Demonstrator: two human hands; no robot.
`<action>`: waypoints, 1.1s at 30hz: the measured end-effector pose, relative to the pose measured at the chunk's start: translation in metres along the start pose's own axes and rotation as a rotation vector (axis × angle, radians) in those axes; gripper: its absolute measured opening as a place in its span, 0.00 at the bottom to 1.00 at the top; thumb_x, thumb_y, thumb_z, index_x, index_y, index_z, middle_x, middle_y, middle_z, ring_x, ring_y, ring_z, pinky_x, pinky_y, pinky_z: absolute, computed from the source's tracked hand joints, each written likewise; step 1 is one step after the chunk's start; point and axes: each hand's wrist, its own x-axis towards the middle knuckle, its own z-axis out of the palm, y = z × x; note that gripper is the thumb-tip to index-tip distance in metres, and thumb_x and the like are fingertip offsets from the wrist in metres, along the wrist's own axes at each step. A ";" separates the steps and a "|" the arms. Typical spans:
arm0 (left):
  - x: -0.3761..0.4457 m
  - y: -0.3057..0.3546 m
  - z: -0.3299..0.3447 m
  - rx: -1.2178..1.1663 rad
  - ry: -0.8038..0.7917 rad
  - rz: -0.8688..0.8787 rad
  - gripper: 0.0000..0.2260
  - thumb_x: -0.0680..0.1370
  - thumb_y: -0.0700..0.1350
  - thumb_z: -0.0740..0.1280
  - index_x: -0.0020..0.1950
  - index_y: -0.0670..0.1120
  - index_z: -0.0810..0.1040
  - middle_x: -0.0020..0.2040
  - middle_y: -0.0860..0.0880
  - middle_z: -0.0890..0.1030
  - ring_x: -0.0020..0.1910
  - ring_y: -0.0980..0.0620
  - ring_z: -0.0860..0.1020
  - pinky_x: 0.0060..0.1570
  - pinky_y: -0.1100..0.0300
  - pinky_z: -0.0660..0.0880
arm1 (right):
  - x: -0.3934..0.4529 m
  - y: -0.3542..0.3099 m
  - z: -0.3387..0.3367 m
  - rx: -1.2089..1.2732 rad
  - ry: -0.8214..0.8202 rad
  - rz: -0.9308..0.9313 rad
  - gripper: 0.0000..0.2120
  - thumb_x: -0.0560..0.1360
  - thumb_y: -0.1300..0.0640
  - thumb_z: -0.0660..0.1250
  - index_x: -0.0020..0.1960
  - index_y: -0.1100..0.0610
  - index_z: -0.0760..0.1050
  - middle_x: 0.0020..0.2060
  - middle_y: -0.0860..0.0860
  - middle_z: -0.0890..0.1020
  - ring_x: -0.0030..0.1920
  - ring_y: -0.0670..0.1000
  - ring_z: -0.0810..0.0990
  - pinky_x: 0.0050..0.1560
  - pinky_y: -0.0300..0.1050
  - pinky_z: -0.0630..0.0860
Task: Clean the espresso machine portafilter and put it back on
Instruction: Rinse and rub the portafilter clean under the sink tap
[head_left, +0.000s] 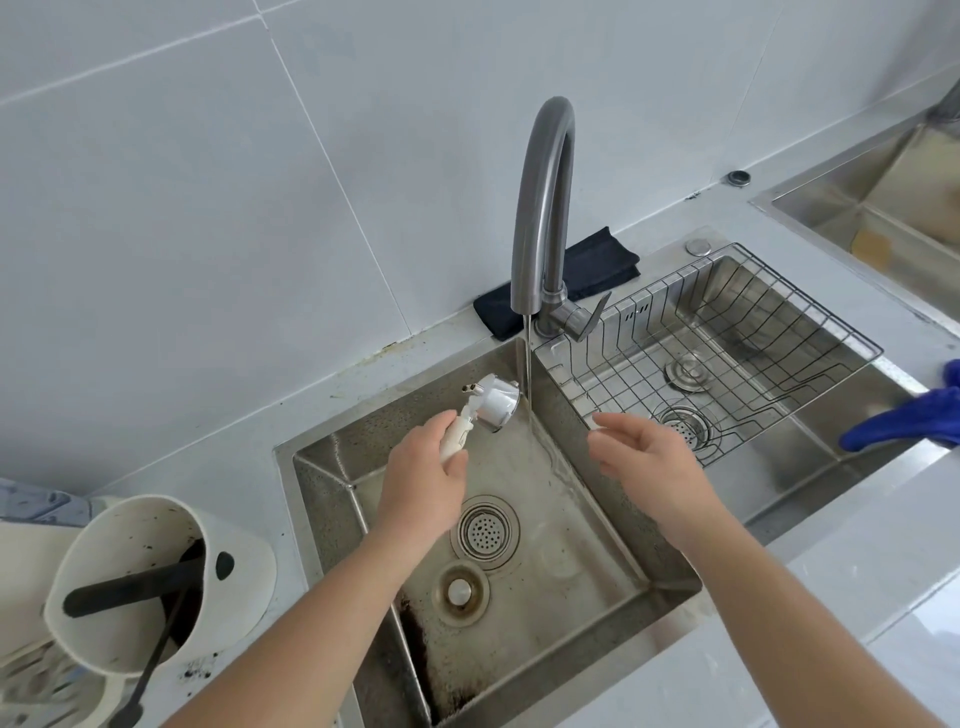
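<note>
Portafilter (480, 413): only one is in view, held above the left basin of the sink (332, 467), just to the left of the thin stream of water (527, 364) that falls from the single grey tap (543, 208). Its long axis runs from lower left to upper right. The white handle points down toward the person, and the round metal head points up and to the right, with the spout side turned toward the wall. The left hand (421, 478) holds it; the fingers (441, 423) are wrapped and pressed around the lower part of the handle, so the head stands free above them. The right hand (649, 462) is on the other side of the stream, not touching the portafilter, with its fingers loosely spread and slightly curled. Two basins are seen side by side; the right one carries one wire basket (727, 332). On the worktop (208, 415) at the left stands one white container (156, 582) with dark grounds inside.
</note>
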 end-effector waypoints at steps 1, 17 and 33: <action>0.000 -0.001 0.000 0.006 0.013 0.004 0.09 0.77 0.40 0.65 0.53 0.53 0.74 0.40 0.50 0.76 0.36 0.50 0.74 0.34 0.55 0.73 | 0.004 -0.005 -0.002 0.009 0.010 -0.003 0.17 0.76 0.53 0.68 0.64 0.50 0.77 0.54 0.47 0.85 0.53 0.50 0.84 0.56 0.46 0.79; -0.014 0.003 0.002 -0.339 -0.040 -0.193 0.11 0.79 0.44 0.62 0.59 0.58 0.75 0.43 0.52 0.83 0.40 0.50 0.82 0.43 0.52 0.80 | 0.076 -0.055 -0.017 0.294 0.079 0.015 0.25 0.76 0.61 0.67 0.72 0.58 0.71 0.64 0.54 0.79 0.59 0.50 0.81 0.67 0.50 0.75; -0.019 0.010 0.000 -1.014 -0.042 -0.479 0.12 0.79 0.35 0.63 0.51 0.51 0.80 0.42 0.44 0.84 0.41 0.49 0.83 0.46 0.54 0.81 | 0.092 -0.092 -0.011 0.455 0.041 0.043 0.19 0.78 0.68 0.63 0.69 0.69 0.70 0.68 0.69 0.73 0.67 0.60 0.76 0.67 0.50 0.75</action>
